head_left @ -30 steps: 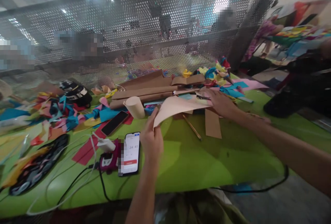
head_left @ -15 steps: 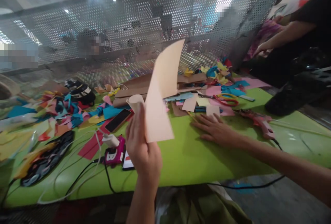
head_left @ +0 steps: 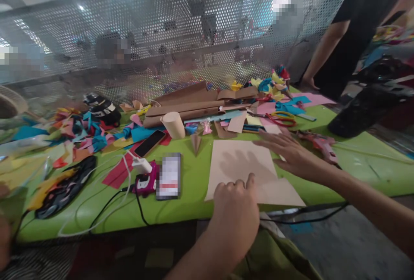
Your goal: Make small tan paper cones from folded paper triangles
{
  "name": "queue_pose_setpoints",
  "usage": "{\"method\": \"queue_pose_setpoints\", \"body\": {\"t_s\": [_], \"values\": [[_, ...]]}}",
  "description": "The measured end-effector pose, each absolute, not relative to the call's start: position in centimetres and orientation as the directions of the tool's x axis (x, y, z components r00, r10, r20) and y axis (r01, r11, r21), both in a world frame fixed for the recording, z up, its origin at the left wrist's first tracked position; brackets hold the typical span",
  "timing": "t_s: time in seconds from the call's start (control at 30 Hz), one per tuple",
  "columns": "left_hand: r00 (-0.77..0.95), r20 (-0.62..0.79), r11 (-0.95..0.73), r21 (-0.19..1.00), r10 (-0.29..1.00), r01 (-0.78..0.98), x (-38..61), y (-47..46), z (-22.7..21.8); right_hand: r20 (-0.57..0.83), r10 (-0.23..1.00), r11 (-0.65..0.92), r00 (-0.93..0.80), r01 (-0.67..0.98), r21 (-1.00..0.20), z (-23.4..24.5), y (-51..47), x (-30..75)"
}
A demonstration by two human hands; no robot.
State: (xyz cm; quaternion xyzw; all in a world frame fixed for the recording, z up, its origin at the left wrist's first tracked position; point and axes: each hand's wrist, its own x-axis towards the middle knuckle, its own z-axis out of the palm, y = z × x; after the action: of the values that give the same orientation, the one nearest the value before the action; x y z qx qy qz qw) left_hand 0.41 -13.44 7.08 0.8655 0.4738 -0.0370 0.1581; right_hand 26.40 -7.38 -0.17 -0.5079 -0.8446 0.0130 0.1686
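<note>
A cream paper sheet (head_left: 241,168) lies flat on the green table (head_left: 194,185), near its front edge. My left hand (head_left: 234,211) rests at the sheet's near edge with the fingers curled down onto it. My right hand (head_left: 289,150) hovers over the sheet's right side, fingers stretched out and apart, holding nothing. Its shadow falls on the paper. A small paper cone (head_left: 196,142) lies just left of the sheet.
A phone (head_left: 168,175) and a pink charger (head_left: 146,182) with cables lie left of the sheet. Brown card strips (head_left: 190,105), a paper roll (head_left: 174,125), scissors (head_left: 280,119), a glue gun (head_left: 318,144) and coloured scraps crowd the back. A person in black stands at the far right.
The sheet that my left hand held upright now lies flat on the table. My left hand dropped to its near edge. My right hand lifted off the table and moved over the sheet.
</note>
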Motion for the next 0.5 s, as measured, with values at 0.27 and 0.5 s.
{"method": "queue_pose_setpoints", "body": {"t_s": [0.27,0.5], "values": [[0.547,-0.219,-0.519,0.174,0.808,0.837,1.1,-12.8,7.1,0.078,0.894,0.370,-0.441,0.629,-0.684,-1.5,-14.3,26.6],[0.522,-0.255,-0.506,0.129,0.814,0.853,1.4,-11.4,7.0,0.299,0.953,0.201,-0.054,0.850,-0.487,-4.0,-14.1,28.6]]}}
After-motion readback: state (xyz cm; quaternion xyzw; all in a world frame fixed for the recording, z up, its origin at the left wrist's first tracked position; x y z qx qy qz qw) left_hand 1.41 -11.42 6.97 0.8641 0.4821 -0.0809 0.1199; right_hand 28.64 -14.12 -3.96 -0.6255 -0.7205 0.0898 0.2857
